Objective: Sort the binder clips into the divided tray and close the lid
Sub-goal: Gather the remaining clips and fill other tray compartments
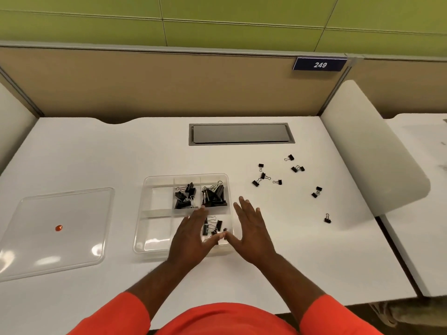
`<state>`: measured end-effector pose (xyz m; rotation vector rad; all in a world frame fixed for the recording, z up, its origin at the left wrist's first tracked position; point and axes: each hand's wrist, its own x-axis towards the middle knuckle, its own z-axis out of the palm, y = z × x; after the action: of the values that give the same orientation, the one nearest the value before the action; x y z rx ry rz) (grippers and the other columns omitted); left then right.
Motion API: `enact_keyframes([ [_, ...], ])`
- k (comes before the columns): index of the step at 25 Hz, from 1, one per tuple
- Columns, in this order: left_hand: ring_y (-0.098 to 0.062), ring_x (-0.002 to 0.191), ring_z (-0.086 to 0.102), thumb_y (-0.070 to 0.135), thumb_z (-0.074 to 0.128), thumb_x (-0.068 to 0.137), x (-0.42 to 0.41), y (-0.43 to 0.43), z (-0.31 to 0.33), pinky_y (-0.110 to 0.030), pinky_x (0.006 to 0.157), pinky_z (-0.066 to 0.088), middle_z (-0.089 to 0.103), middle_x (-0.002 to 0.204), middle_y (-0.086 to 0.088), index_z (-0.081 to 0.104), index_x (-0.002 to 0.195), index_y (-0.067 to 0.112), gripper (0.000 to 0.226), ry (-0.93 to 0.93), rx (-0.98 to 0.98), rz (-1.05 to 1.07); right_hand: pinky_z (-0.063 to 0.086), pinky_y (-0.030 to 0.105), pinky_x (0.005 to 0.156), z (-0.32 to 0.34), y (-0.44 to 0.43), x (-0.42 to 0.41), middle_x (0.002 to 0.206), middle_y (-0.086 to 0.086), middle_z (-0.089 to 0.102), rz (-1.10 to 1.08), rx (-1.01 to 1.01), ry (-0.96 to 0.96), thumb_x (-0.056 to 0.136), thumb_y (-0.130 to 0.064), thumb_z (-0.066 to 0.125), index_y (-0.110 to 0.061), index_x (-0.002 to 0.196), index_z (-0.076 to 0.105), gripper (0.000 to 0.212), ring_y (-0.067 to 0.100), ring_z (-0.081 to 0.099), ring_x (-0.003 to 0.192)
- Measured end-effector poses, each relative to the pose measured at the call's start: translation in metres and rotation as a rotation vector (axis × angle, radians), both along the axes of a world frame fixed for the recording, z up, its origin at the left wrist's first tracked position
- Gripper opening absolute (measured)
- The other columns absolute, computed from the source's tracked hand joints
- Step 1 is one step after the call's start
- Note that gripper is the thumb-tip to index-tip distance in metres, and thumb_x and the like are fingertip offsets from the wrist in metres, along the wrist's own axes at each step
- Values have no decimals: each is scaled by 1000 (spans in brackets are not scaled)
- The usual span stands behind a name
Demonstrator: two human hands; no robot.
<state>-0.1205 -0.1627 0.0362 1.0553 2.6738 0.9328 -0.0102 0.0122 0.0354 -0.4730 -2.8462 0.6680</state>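
The lid [72,213] is seen lying off, at nine o'clock of the divided tray [159,197], so closing is judged not yet done. Three compartments are already stocked with binder clips [214,195]. The left hand [191,235] is held flat over the tray's near right compartment, fingers straight and holding nothing. The right hand [251,228] is likewise spread and empty, just beside the tray's right wall, with the thumbs nearly met. Roughly ten loose clips [263,176] are left scattered on the table [314,250], from one to three o'clock of the right fingers [244,206] and well apart from them.
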Motion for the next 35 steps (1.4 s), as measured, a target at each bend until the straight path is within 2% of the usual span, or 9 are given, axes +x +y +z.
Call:
enact_keyframes([
  [2,-9,143,32,72,60,82,5,21,3,-36,113,36,38,155,6,37,149,26,85,-24,1,-11,8,47,126,0,17,7,169,-2,5,-29,4,0,94,-62,53,-18,159,22,84,11,-3,155],
  [5,0,143,22,70,60,83,13,57,1,-30,113,32,34,156,9,35,150,28,83,-45,11,-58,9,47,125,-2,48,20,169,-2,7,-82,-12,-5,94,-64,52,-18,159,23,85,12,0,155],
  [9,1,146,15,71,55,86,23,104,-7,-23,115,23,21,159,16,29,153,31,82,-66,-15,-126,7,47,126,-12,88,36,169,-3,5,-132,-22,-52,93,-69,45,-19,159,21,86,11,0,155],
  [15,-3,149,11,59,58,89,14,163,-23,-24,117,23,14,160,14,24,155,28,81,-106,-81,-141,6,45,126,-36,134,52,169,-7,0,-171,-72,-126,93,-69,46,-21,160,18,87,9,-4,154],
  [19,-10,149,17,44,63,91,-2,208,-29,-28,117,23,21,161,6,26,154,21,77,-148,-97,-90,6,42,126,-48,159,48,168,-6,1,-168,-108,-155,93,-65,48,-21,160,17,86,7,-4,154],
  [22,-18,146,25,42,64,90,-16,237,-40,-32,114,28,28,160,-1,29,153,17,76,-197,-181,-31,5,39,126,-53,179,37,169,-5,5,-158,-127,-145,94,-61,51,-20,159,20,83,7,0,154],
  [26,-28,126,47,37,70,85,-33,261,-52,-41,99,41,51,139,-8,43,144,10,70,-139,-216,33,5,37,126,-60,206,15,168,-4,9,-153,-141,-137,95,-53,56,-19,158,24,78,8,3,154],
  [30,-27,110,54,32,72,84,-44,271,-63,-42,88,46,62,115,-2,57,131,15,53,-70,-189,82,12,37,126,-64,224,-14,164,-4,26,-174,-174,-67,99,-36,57,-18,153,37,60,6,14,152],
  [35,-23,107,57,22,69,87,-49,275,-67,-38,90,47,67,111,0,66,119,16,33,-105,-87,90,18,34,124,-75,235,-51,156,-3,41,-152,-200,18,101,-25,56,-18,145,50,45,7,28,146],
])
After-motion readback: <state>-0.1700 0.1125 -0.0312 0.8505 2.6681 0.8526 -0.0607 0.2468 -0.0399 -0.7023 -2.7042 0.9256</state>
